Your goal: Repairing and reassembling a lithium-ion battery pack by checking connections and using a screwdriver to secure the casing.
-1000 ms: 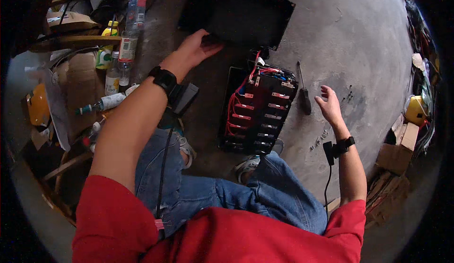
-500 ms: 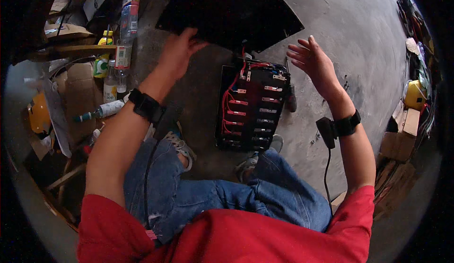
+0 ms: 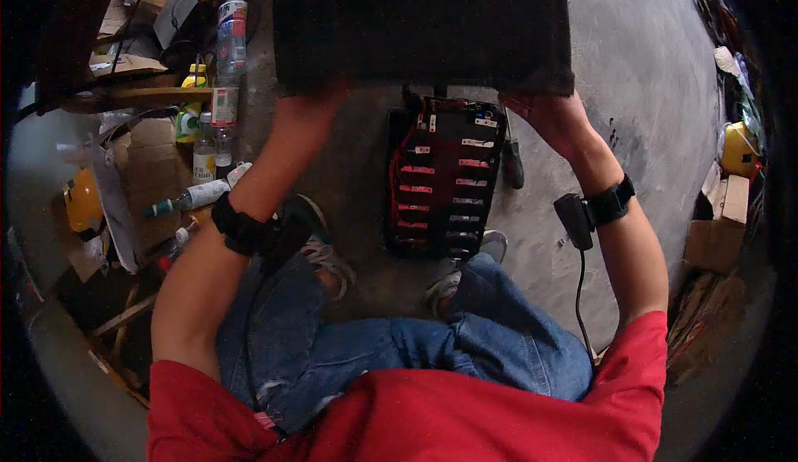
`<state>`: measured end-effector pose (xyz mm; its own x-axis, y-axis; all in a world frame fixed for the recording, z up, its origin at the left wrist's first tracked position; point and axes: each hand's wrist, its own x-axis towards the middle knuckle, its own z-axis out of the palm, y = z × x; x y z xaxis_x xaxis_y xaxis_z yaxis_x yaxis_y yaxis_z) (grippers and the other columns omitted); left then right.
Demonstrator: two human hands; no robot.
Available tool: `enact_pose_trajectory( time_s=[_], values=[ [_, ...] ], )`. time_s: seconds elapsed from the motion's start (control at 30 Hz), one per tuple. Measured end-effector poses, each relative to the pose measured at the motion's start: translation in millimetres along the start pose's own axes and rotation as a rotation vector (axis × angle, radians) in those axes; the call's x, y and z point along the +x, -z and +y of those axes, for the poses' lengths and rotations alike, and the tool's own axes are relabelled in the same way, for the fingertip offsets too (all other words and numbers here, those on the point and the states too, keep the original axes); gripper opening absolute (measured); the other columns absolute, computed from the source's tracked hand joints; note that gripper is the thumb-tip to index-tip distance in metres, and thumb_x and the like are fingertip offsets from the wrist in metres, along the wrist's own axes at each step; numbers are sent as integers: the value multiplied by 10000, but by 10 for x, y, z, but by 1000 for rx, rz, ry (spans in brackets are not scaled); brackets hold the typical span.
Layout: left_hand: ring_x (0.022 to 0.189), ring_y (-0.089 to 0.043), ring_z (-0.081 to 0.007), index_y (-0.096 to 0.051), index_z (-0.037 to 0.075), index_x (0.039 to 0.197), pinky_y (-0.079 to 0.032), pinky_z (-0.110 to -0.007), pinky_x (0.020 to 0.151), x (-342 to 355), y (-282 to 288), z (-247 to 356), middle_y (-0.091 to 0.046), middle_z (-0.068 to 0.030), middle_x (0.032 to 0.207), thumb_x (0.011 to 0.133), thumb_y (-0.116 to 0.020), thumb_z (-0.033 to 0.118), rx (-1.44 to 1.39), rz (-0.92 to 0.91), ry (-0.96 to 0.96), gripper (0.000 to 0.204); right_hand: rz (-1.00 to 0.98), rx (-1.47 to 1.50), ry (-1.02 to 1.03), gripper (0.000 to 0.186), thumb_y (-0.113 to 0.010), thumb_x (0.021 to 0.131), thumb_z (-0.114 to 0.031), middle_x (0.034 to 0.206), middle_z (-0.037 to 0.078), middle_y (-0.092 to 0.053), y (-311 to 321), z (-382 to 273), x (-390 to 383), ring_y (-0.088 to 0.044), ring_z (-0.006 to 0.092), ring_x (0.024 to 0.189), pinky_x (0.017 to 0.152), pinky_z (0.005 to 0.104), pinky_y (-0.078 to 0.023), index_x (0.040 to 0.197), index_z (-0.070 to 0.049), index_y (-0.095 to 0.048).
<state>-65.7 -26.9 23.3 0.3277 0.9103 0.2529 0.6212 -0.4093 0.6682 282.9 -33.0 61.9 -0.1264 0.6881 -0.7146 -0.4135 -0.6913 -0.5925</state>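
A large black panel (image 3: 424, 26), perhaps a cover, is at the far side, its near edge above the far end of a battery pack (image 3: 445, 184). My left hand (image 3: 309, 111) meets the panel's near left corner and my right hand (image 3: 550, 120) its near right corner. Both hands appear to hold it, with most of the fingers hidden by the panel. The battery pack is a black block on the floor between my feet, with rows of metal connector strips and red wires on its left side. A dark-handled tool (image 3: 513, 164) lies against its right side.
On the left stand plastic bottles (image 3: 233, 34), a wooden bar (image 3: 162, 96), cardboard (image 3: 150, 154) and a yellow helmet-like object (image 3: 83, 200). A cardboard box (image 3: 716, 225) and a yellow container (image 3: 738, 148) sit on the right. Grey concrete floor (image 3: 640, 71) lies around the pack.
The panel has turned so its near edge now runs level, and it hides the pack's far end. Both hands, apart from its corners earlier or only beside them, are now at those corners.
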Motion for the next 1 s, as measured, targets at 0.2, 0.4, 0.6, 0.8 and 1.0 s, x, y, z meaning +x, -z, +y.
enact_pose_trajectory(
  time_s=[0.2, 0.4, 0.6, 0.8, 1.0],
  values=[
    [1225, -521, -231, -427, 63, 1401, -415, -365, 1025, -64, 192, 206, -509, -146, 1369, 829, -661, 62, 364, -96, -447, 617, 10, -10, 53, 576, -314, 1032, -467, 1325, 100, -554, -111, -22, -251, -544, 224, 1180, 1013, 368, -418, 1411, -46, -419],
    [1334, -424, -284, -366, 32, 1440, -301, -346, 1115, 118, 197, 757, -396, -177, 1466, 811, -708, 160, -292, -180, 89, 728, -83, -128, 128, 552, -344, 1029, -461, 1278, 113, -575, 250, 205, 0, -575, 211, 1113, 947, 359, -475, 1347, -30, -480],
    [1386, -352, -297, -265, 29, 1477, -259, -360, 1143, 89, 279, 939, -257, -181, 1541, 794, -740, 154, -189, -262, -98, 842, -39, 69, -8, 624, -333, 1004, -543, 1256, 122, -588, 6, 110, -238, -598, 228, 1091, 945, 352, -495, 1302, -26, -515],
    [1411, -299, -357, -235, 77, 1482, -300, -413, 1129, -186, 170, 874, -203, -209, 1560, 789, -764, 166, -328, -279, -87, 876, 21, 91, -49, 683, -286, 992, -579, 1240, 147, -596, -11, 178, -269, -622, 241, 1053, 923, 374, -516, 1305, -14, -509],
    [1404, -284, -429, -263, 134, 1434, -314, -459, 1120, -548, 166, 784, -210, -271, 1536, 760, -750, 50, -623, -513, 376, 835, -82, 91, -15, 667, -360, 964, -593, 1119, 155, -641, 137, 350, -201, -663, 227, 959, 841, 349, -556, 1250, -16, -536]
  ],
)
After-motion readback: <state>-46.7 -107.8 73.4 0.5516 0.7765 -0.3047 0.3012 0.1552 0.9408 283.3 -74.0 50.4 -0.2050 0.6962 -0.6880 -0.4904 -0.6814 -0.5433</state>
